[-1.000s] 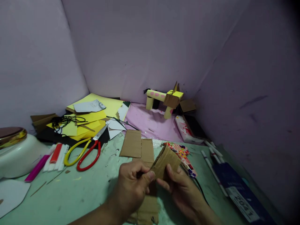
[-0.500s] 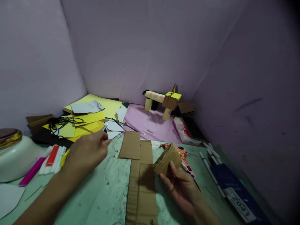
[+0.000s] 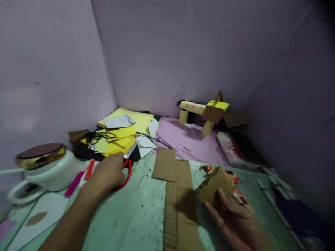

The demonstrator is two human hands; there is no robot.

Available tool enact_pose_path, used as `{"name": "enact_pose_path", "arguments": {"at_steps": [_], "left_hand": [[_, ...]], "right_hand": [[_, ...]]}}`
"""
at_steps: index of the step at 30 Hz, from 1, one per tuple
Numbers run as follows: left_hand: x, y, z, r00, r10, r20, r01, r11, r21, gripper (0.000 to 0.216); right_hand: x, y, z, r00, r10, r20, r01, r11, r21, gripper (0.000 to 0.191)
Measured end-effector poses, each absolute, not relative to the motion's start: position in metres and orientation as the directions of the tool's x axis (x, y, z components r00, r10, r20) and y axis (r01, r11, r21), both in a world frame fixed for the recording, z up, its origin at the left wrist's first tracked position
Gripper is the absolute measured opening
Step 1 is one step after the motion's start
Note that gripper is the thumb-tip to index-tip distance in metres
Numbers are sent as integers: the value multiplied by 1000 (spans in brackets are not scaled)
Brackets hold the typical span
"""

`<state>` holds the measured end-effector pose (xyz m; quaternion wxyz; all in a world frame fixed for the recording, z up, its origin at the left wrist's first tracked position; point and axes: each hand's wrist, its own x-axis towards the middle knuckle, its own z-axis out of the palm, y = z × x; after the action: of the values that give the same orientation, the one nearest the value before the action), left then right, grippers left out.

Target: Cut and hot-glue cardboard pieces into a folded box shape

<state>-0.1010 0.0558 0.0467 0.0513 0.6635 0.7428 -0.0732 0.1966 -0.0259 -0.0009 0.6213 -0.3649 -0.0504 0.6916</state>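
At the left, my left hand [image 3: 111, 170] is closed over red-handled scissors [image 3: 129, 174], whose blades point away toward the paper pile. Its fingertips and part of the handles are hidden under the hand. My right hand [image 3: 232, 216] pinches a small piece of folded cardboard [image 3: 218, 184] between thumb and fingers, held above the table at the right. Between the hands, a long cardboard strip [image 3: 183, 216] lies on the green table cover [image 3: 131, 216]. A squarer cardboard piece [image 3: 164, 165] overlaps its far end.
Yellow paper sheets [image 3: 123, 131] and a black cord [image 3: 96, 137] are piled at the back left. A paper-and-cardboard animal model [image 3: 196, 108] stands on pink paper [image 3: 178, 134]. At the left sits a white mug-like container [image 3: 57, 170]; pens [image 3: 269, 195] lie right.
The view has turned left, so the scene sits further right. My left hand has shifted left relative to the paper pile, uncovering red scissor handles. My right hand keeps the cardboard.
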Motion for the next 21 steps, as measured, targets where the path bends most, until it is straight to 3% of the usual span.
{"name": "enact_pose_path", "arguments": {"at_steps": [4, 5, 9, 13, 16, 19, 21], "left_hand": [[-99, 54, 49, -101, 979, -176, 995, 96, -34, 34], [-101, 53, 53, -60, 992, -108, 998, 56, -42, 35], [-110, 50, 75, -212, 977, 26, 975, 213, -60, 50], [-102, 48, 85, -347, 927, 141, 935, 331, 127, 66], [-78, 41, 67, -203, 953, 223, 906, 97, 412, 50], [-48, 26, 43, 175, 919, 354, 832, -331, 446, 35], [-32, 13, 35, 333, 909, 250, 751, -416, 512, 36]], "right_hand": [[194, -28, 9, 18, 903, -429, -828, -227, -513, 39], [194, -28, 10, 23, 904, -428, -830, -221, -512, 37], [193, -28, 10, 75, 910, -408, -836, -165, -523, 37], [192, -26, 8, 99, 907, -410, -841, -144, -521, 35], [191, -24, 6, 130, 899, -418, -843, -122, -524, 33], [191, -25, 6, 130, 908, -398, -843, -111, -527, 33], [191, -26, 8, 120, 917, -379, -841, -109, -530, 33]]}}
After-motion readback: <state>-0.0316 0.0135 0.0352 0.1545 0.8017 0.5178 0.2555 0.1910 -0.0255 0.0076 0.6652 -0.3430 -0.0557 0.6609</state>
